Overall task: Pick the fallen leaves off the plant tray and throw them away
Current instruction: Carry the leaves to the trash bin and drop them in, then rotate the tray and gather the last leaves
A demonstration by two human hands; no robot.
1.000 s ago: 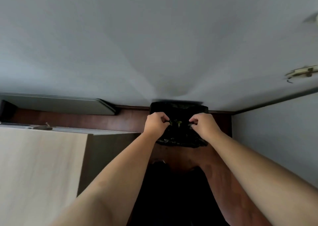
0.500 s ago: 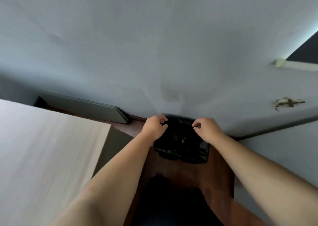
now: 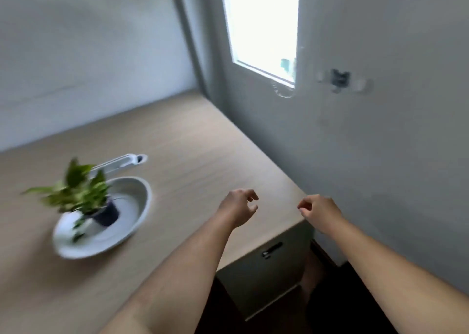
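A white oval plant tray (image 3: 138, 215) lies on the left of a light wooden desk (image 3: 193, 155). In it stands a small leafy green plant (image 3: 76, 190) in a dark pot (image 3: 106, 214). A couple of small dark green leaves (image 3: 77, 237) lie on the tray's near left part, blurred. My left hand (image 3: 239, 205) hovers over the desk's right part, empty, its fingers loosely curled and apart. My right hand (image 3: 318, 210) floats just past the desk's right corner, also empty with fingers loosely curled. The bin is out of view.
A white elongated object (image 3: 121, 162) lies on the desk behind the tray. A grey wall with a bright window (image 3: 261, 26) runs along the desk's right side. Below the desk corner is a drawer front with a keyhole (image 3: 270, 251) and dark floor.
Both hands left the black bin bag on the floor and rose, empty. My view swung up from the bin to the desk with the plant tray.
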